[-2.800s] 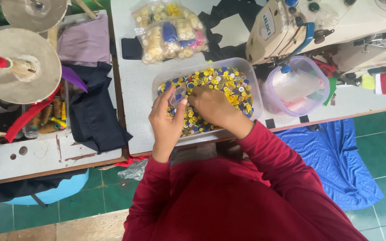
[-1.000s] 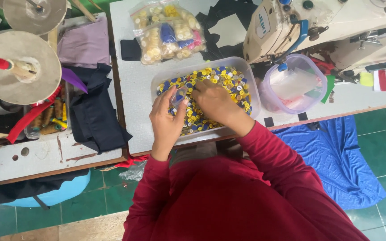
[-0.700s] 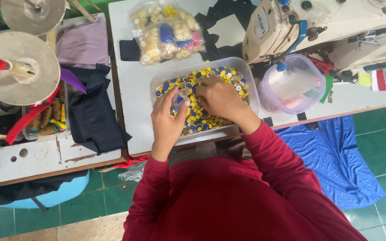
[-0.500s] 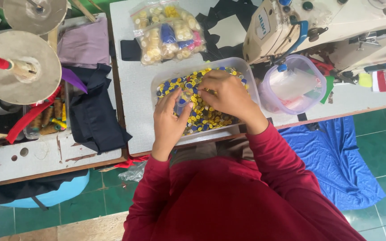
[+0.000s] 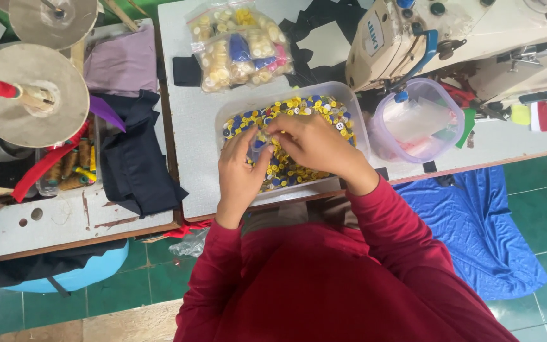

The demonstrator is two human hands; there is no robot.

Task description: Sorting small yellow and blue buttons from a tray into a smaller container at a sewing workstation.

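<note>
Against the earlier views, the right hand (image 5: pixel 314 142) is found shifted leftward across the clear plastic tub (image 5: pixel 357 117) toward the left hand (image 5: pixel 240 174); both sets of fingers are now met over the tub's left-centre, so the sorting through the buttons (image 5: pixel 289 171) is judged to be at a pick-and-hand-over point rather than a search. Left of the tub, dark folded cloth (image 5: pixel 135 152) is laid on the side table; behind the tub, a clear bag of mixed buttons (image 5: pixel 242 41) is seen. Left hand: fingers curled close, tips pinched near something small and pale at the tub's left-centre; what is pinched cannot be told. Right hand: fingers bent down, nearly closed, tips touching the buttons just beside the left fingertips; a held item cannot be confirmed. Right of the tub, a round lilac-rimmed container (image 5: pixel 419 120) is stood, untouched.
</note>
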